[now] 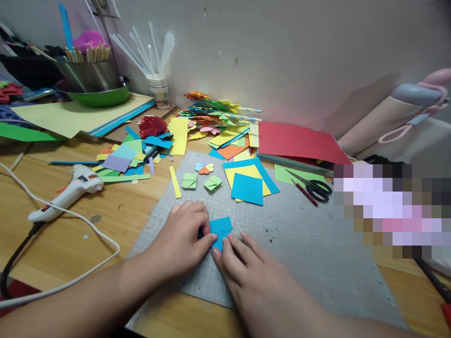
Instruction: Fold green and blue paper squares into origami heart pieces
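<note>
A small folded blue paper [221,226] lies on the grey cutting mat [299,253], between my hands. My left hand [192,230] grips its left side, fingers curled and thumb on the paper. From the lower right, my right hand [243,263] presses the paper's lower edge with thumb and index finger. Beyond them rest two folded green hearts [189,181] and a multicoloured petal piece [204,168]. A blue square [247,188] lies on yellow and blue sheets to the right of these. The underside of the held paper is hidden.
A white glue gun [66,195] with its cable lies at left. Scissors [317,188] and a red pencil [305,192] are at right. Behind stand paper scraps [121,157], a red paper stack [299,141], a cup of glue sticks [159,91] and a green bowl [102,97].
</note>
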Demonstrator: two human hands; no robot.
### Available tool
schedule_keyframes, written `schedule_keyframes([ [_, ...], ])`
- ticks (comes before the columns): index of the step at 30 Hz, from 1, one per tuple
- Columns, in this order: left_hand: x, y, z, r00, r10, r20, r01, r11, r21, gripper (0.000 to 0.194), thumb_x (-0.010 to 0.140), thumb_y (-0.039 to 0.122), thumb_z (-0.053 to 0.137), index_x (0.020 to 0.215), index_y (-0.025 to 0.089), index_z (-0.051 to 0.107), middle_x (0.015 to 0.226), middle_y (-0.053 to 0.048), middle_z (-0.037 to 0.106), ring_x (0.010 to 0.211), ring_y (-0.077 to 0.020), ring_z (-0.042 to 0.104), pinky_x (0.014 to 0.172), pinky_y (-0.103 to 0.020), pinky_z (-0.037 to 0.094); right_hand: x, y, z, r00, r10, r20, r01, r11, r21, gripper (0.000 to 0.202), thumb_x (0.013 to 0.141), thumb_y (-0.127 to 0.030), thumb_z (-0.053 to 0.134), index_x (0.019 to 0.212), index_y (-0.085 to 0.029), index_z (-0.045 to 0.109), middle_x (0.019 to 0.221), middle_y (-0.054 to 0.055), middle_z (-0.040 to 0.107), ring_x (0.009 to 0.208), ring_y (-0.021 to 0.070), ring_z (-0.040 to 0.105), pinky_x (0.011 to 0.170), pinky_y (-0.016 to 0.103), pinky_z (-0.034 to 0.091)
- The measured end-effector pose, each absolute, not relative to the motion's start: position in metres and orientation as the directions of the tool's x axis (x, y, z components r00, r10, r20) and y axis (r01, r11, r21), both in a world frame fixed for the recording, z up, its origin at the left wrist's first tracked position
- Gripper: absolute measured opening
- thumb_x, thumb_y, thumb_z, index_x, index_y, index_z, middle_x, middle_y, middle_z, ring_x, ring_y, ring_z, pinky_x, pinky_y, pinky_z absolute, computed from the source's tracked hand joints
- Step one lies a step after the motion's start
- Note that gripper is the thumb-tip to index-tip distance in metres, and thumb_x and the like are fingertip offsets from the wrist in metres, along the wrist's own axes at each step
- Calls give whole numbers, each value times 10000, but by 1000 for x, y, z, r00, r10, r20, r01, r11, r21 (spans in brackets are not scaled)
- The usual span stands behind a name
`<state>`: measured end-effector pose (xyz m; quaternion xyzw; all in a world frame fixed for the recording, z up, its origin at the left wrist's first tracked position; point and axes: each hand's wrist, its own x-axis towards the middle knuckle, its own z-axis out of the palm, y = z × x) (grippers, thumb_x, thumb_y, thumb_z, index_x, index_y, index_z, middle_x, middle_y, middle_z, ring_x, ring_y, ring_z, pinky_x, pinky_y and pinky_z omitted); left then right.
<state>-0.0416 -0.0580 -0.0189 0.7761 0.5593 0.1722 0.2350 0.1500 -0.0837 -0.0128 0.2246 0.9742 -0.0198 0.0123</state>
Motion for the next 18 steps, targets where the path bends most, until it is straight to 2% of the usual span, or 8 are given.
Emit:
schedule_keyframes([
  [5,-43,-57,-19,322,947,4,778,-267,569,174,769,225,605,636,194,496,774,1,558,823,-208,497,756,-371,347,145,-91,-20,-883,466,-55,467,884,-10,473,892,-207,370,1263,44,520,1221,273,560,1142,437,511,946,560,455],
  [11,-44,-57,-20,323,946,17,769,-273,578,177,778,235,612,646,195,501,782,5,559,827,-202,501,764,-367,346,143,-90,-18,-877,480,-17,480,877,-6,451,900,-184,349,1245,32,544,1198,244,593,1116,421,541,934,531,487],
  [18,-41,-59,-18,303,953,0,792,-252,556,177,777,228,609,646,192,497,801,-4,554,847,-214,501,762,-374,347,141,-87,-15,-881,467,-76,469,883,-9,450,894,-168,357,1248,44,535,1203,246,591,1115,427,539,931,523,494],
])
